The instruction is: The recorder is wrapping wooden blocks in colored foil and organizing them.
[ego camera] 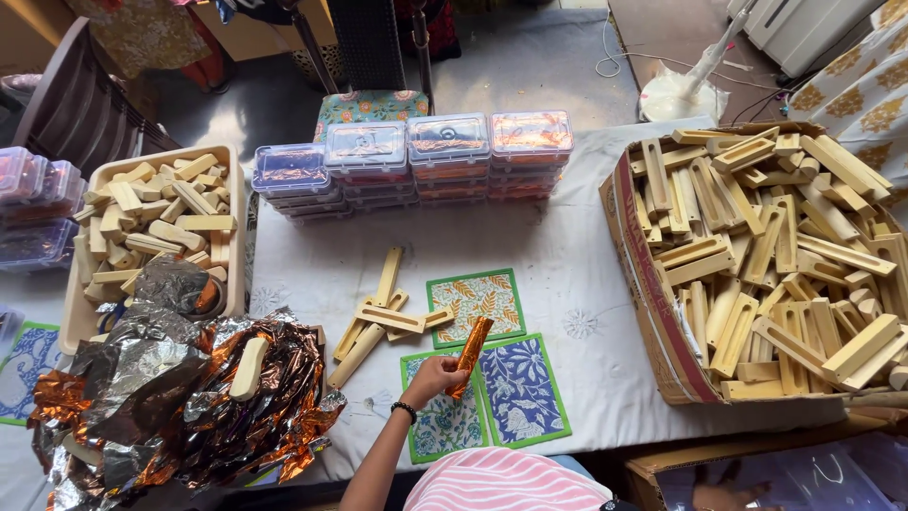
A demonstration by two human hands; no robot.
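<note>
My left hand (430, 377), with a black band at the wrist, is shut on a stick wrapped in orange foil (472, 344). It holds the stick upright over three green-edged printed cards (523, 388) on the white cloth. A few bare wooden sticks (380, 317) lie just left of the cards. My right hand (721, 490) shows dimly at the bottom right, below the table edge, with its fingers apart and nothing in it.
A cardboard box (651, 284) heaped with slotted wooden pieces fills the right side. A beige tray (235, 248) of wooden blocks and crumpled silver-orange foil (180, 402) sit at the left. Stacked clear plastic cases (449, 151) line the far edge.
</note>
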